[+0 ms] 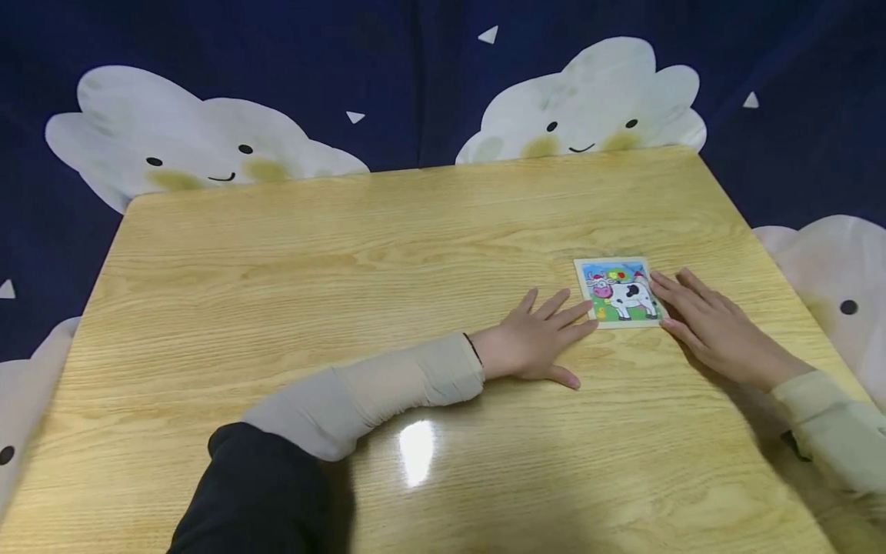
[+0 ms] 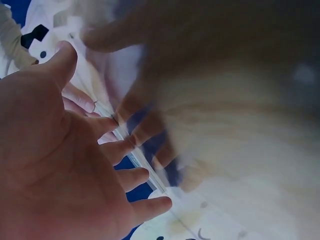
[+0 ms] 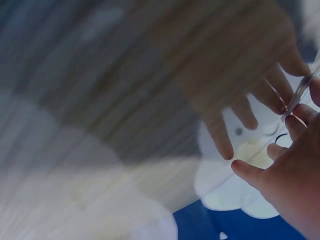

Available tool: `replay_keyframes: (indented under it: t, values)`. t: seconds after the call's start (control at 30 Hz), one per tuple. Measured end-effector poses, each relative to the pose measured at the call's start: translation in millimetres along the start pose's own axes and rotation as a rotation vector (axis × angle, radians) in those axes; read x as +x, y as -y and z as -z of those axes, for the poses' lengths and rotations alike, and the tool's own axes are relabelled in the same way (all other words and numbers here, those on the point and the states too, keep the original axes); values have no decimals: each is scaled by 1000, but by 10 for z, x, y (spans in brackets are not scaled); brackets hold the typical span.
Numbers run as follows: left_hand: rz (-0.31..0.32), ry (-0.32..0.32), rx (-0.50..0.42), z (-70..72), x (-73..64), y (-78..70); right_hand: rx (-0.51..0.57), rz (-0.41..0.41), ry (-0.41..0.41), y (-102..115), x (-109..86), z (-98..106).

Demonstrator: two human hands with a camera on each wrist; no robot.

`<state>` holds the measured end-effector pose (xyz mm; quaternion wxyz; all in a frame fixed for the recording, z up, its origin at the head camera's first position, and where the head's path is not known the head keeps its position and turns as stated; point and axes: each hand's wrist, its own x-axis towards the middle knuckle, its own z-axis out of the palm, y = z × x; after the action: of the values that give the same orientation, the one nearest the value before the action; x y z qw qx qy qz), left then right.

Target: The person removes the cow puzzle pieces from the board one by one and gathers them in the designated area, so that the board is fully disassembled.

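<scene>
A small square picture board (image 1: 626,298) with a spotted cow and a pale border lies flat on the table. My left hand (image 1: 533,338) is at its left side, fingers spread and straight, the fingertips touching the lower left border. On the right side lies my right hand (image 1: 720,331), its fingers extended, with fingertips against the right edge. In the left wrist view the left hand (image 2: 60,155) shows its palm side, thumb apart from the fingers. The right wrist view has the right hand (image 3: 295,165) low over the glossy tabletop, partly cut off by the frame.
The wood-grain table (image 1: 277,269) reflects the hands and a bright light patch (image 1: 417,452). Dark blue cloth (image 1: 415,77) with white smiling clouds (image 1: 588,100) surrounds the table's far and side edges.
</scene>
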<state>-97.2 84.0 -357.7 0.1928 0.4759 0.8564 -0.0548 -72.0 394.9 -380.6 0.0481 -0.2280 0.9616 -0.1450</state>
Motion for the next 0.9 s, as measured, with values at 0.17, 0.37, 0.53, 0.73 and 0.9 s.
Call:
replay_keyframes:
  t: [0.17, 0.37, 0.53, 0.73, 0.9]
  values:
    - [-14, -27, -46, -104, -232, 97, -1, 32, -11, 212, 106, -37]
    - [-8, -59, -87, -217, -536, 203, -9, 72, -1, 439, 239, -84]
    - [3, -87, -130, -307, -815, 290, -6, 93, 44, 619, 325, -112]
    - [-9, -147, -185, -447, -1117, 391, 7, 142, 93, 830, 406, -158]
    - [-8, -180, -222, -555, -1353, 473, 19, 174, 129, 975, 488, -210]
